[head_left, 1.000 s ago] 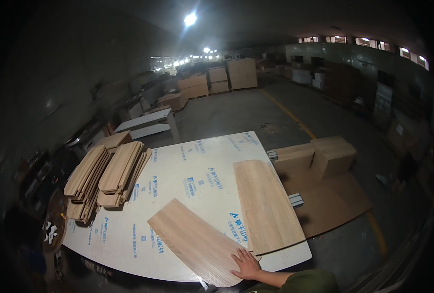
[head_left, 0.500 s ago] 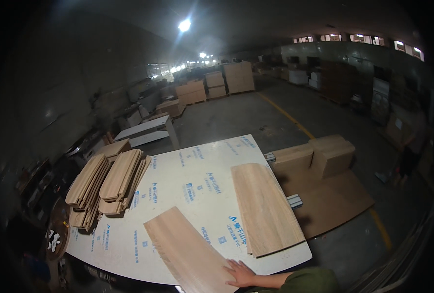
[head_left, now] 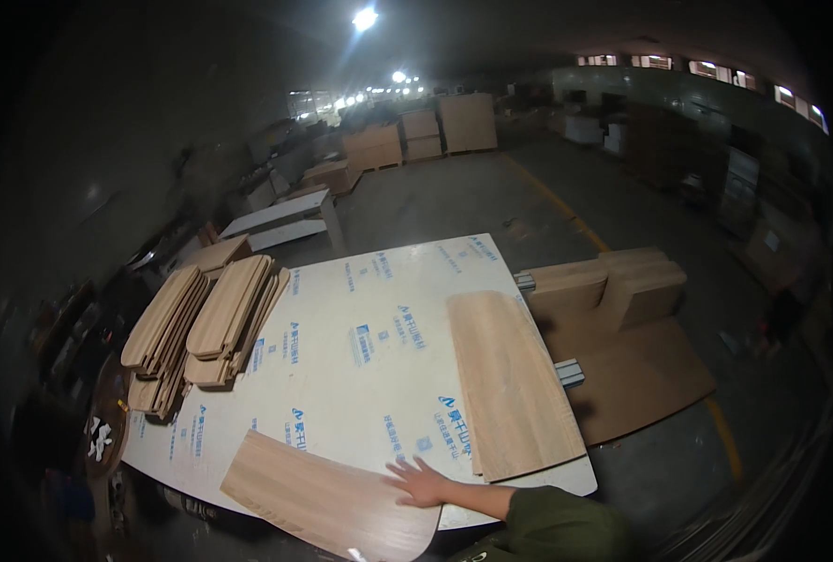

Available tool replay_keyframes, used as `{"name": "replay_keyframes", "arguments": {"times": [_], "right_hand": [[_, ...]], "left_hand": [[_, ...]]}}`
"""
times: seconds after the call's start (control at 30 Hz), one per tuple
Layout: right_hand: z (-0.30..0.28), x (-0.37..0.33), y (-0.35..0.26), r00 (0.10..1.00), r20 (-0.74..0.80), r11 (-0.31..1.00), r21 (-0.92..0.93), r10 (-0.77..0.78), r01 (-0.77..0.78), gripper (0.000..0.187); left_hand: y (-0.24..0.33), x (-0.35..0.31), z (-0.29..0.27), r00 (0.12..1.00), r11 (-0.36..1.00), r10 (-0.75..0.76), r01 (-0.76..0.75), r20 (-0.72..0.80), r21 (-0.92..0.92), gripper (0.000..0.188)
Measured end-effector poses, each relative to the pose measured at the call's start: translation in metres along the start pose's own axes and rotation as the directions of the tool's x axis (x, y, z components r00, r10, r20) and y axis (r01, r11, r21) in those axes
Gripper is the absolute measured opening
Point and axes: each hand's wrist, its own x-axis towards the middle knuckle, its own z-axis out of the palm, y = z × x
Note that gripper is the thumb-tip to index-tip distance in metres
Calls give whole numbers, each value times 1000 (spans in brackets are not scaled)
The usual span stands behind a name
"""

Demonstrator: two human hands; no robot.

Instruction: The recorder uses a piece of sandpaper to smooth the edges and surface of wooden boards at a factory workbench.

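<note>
My right hand [head_left: 417, 483] lies with its fingers spread over the far right edge of a wooden board [head_left: 327, 496] at the near edge of the table. The board has wood grain and a rounded corner at its near right. A small bright thing [head_left: 355, 554] shows at the board's near edge, too cut off to name. My left hand is out of view. To the right of my hand rests a stack of wooden boards [head_left: 515, 389] with a curved end. Beneath them is a white tabletop panel [head_left: 341, 384] with blue print.
Two piles of rounded boards [head_left: 162, 318] [head_left: 232, 309] stand at the table's left. On the right, a brown platform [head_left: 632, 375] carries stacked boards [head_left: 641, 286]. Beyond are a white bench [head_left: 280, 220] and large cartons [head_left: 468, 122]. A dim figure [head_left: 786, 314] stands far right.
The board under my right hand has turned and swung to the left, now lying more crosswise along the near edge. My right hand has moved left and a little farther from me.
</note>
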Motion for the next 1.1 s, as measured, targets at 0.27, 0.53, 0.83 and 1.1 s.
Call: {"name": "replay_keyframes", "arguments": {"times": [0.27,0.53,0.83,1.1], "right_hand": [[30,77,-92,997,-13,997,4,-80,80,101],[28,158,-199,935,37,935,-31,-353,354,84],[59,220,-198,914,-21,914,-45,-404,403,72],[32,136,-62,953,-204,963,-196,-225,185,71]], "left_hand": [[-43,-21,-11,1000,998,-25,24,15,58,38],[-94,-133,-52,740,875,-453,262,-498,-408,34],[-148,-93,-26,750,957,162,-278,-642,-83,37],[-133,-47,-154,687,957,285,-165,-668,239,37]]}}
